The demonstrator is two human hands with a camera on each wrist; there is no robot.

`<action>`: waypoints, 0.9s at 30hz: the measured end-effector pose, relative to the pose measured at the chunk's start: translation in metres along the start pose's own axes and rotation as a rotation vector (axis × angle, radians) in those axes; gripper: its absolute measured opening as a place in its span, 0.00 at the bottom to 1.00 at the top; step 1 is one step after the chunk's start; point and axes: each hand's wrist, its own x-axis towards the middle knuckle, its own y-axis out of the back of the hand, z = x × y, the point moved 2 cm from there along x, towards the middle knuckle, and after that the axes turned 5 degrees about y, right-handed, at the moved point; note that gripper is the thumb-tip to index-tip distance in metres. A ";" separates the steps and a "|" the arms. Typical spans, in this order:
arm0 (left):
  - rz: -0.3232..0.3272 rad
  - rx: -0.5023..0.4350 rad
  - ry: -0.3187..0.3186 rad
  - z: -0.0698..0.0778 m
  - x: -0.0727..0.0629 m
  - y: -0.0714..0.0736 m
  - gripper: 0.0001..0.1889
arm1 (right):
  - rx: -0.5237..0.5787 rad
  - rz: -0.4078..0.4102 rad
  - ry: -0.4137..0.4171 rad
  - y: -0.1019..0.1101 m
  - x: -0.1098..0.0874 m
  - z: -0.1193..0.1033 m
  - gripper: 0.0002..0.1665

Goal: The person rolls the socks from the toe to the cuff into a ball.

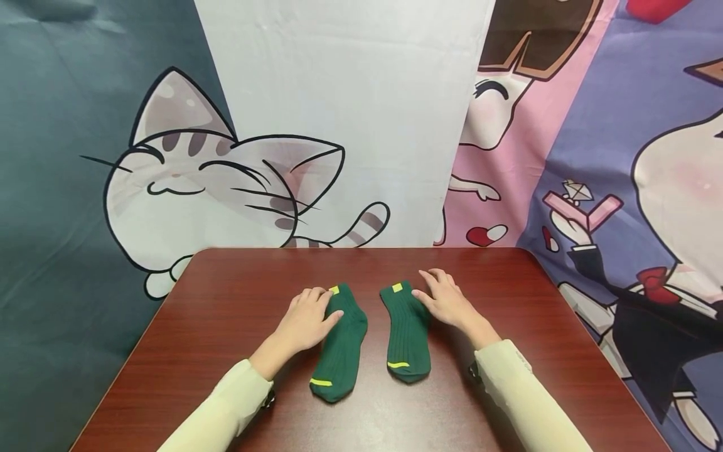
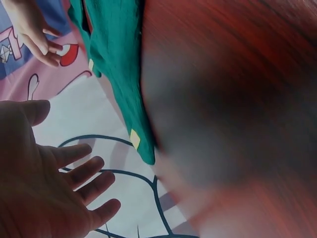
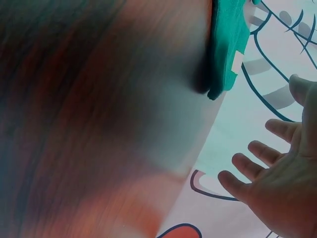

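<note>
Two dark green ribbed socks lie flat side by side on the table, each with a yellow label at the cuff and a yellow stripe by the toe. My left hand point(image 1: 307, 319) hovers over the outer edge of the left sock point(image 1: 342, 345), fingers spread and holding nothing. Beside the cuff of the right sock point(image 1: 408, 333) is my right hand point(image 1: 450, 302), its fingers spread too. In the left wrist view, a gap shows between my palm and the green sock point(image 2: 124, 64). The right wrist view likewise shows bare fingertips apart from the sock point(image 3: 228, 49).
The reddish-brown wooden table point(image 1: 226, 301) has rounded far corners. Behind it hangs a cloth backdrop point(image 1: 361, 75) printed with a cartoon cat and cartoon figures. Pale sleeves point(image 1: 226, 402) cover both forearms.
</note>
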 end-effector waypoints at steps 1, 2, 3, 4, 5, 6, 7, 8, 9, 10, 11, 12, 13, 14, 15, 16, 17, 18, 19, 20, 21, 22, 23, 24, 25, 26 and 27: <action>-0.003 -0.003 0.002 0.001 0.000 -0.001 0.33 | 0.000 -0.001 0.002 -0.001 0.000 0.000 0.39; -0.002 -0.010 0.003 0.003 0.000 -0.002 0.32 | 0.001 -0.002 0.003 -0.002 0.001 0.000 0.39; -0.005 -0.013 0.005 0.004 0.001 -0.003 0.32 | 0.002 -0.002 0.004 -0.002 0.001 0.001 0.39; -0.008 -0.014 0.007 0.006 0.001 -0.004 0.32 | 0.005 -0.002 0.005 -0.003 0.002 0.001 0.39; -0.010 -0.016 0.008 0.007 0.001 -0.004 0.32 | 0.008 -0.003 0.004 -0.004 0.002 0.001 0.39; -0.010 -0.018 0.009 0.008 0.001 -0.005 0.32 | 0.009 -0.004 0.005 -0.004 0.002 0.000 0.39; -0.010 -0.019 0.008 0.010 0.001 -0.006 0.32 | 0.013 -0.004 0.004 -0.005 0.002 0.000 0.39; -0.014 -0.017 0.010 0.011 0.002 -0.006 0.32 | 0.014 -0.005 0.005 -0.005 0.003 0.001 0.39; -0.017 -0.015 0.012 0.012 0.002 -0.006 0.32 | 0.018 -0.005 0.004 -0.006 0.003 0.001 0.39; -0.017 -0.013 0.012 0.013 0.002 -0.006 0.32 | 0.021 -0.005 0.004 -0.007 0.004 0.001 0.39; -0.014 -0.012 0.010 0.014 0.003 -0.007 0.31 | 0.023 -0.004 0.004 -0.007 0.005 0.001 0.39; -0.012 -0.009 0.009 0.015 0.003 -0.007 0.31 | 0.025 -0.003 0.006 -0.008 0.006 0.001 0.39; -0.015 -0.007 0.010 0.017 0.003 -0.007 0.31 | 0.027 -0.002 0.008 -0.008 0.007 0.001 0.39; -0.015 -0.006 0.010 0.018 0.003 -0.008 0.31 | 0.028 -0.002 0.008 -0.009 0.007 0.001 0.39; -0.015 -0.005 0.010 0.019 0.003 -0.008 0.30 | 0.033 -0.004 0.008 -0.009 0.008 0.001 0.38; -0.016 -0.006 0.009 0.020 0.003 -0.009 0.30 | 0.035 -0.007 0.006 -0.009 0.008 0.001 0.39; -0.016 -0.007 0.008 0.021 0.003 -0.009 0.30 | 0.037 -0.009 0.003 -0.010 0.009 0.001 0.39; -0.020 -0.005 0.008 0.022 0.004 -0.010 0.30 | 0.040 -0.013 0.000 -0.010 0.009 0.001 0.39; -0.023 -0.005 0.007 0.024 0.003 -0.011 0.30 | 0.040 -0.016 0.000 -0.010 0.009 0.001 0.39; -0.023 -0.006 0.005 0.025 0.003 -0.012 0.30 | 0.040 -0.019 0.000 -0.011 0.010 0.001 0.39; -0.026 -0.007 0.004 0.026 0.004 -0.013 0.30 | 0.040 -0.023 0.002 -0.011 0.010 0.001 0.39; -0.029 -0.011 0.003 0.027 0.004 -0.014 0.30 | 0.042 -0.027 -0.001 -0.012 0.010 0.002 0.40; -0.032 -0.014 0.002 0.029 0.004 -0.014 0.31 | 0.043 -0.031 -0.002 -0.012 0.010 0.002 0.40; -0.036 -0.017 0.002 0.030 0.004 -0.015 0.31 | 0.045 -0.035 -0.002 -0.013 0.011 0.002 0.40; -0.038 -0.020 0.000 0.031 0.005 -0.016 0.31 | 0.045 -0.037 0.000 -0.013 0.011 0.002 0.40; -0.041 -0.023 -0.002 0.033 0.005 -0.016 0.31 | 0.049 -0.042 -0.004 -0.014 0.011 0.003 0.40; -0.045 -0.026 -0.003 0.034 0.005 -0.017 0.31 | 0.053 -0.047 -0.009 -0.014 0.011 0.003 0.40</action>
